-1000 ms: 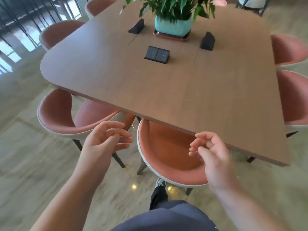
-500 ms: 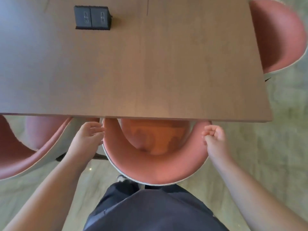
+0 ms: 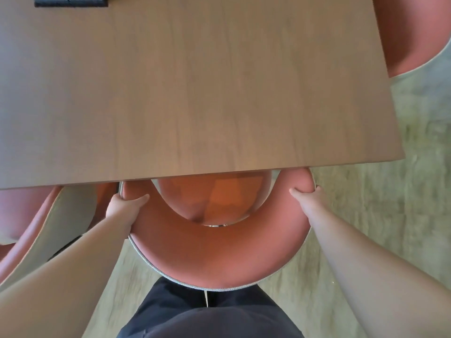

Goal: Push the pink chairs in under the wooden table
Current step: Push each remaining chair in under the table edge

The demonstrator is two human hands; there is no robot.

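A pink chair (image 3: 219, 254) with a curved backrest stands right below me, its seat partly under the near edge of the wooden table (image 3: 195, 93). My left hand (image 3: 124, 207) grips the left end of the backrest, thumb on the inner side. My right hand (image 3: 306, 195) grips the right end, thumb inside and fingers hidden behind the rim. The front of the seat is hidden beneath the tabletop.
A second pink chair (image 3: 31, 228) with a grey outer shell stands close at the left, almost touching the one I hold. Another pink chair (image 3: 410, 32) sits at the table's right side. A black socket box (image 3: 70, 0) lies on the tabletop. My dark trousers (image 3: 207, 313) show below.
Both hands went from hovering with loose fingers to gripping the two ends of the chair's backrest. My view has swung down and closer over the chair.
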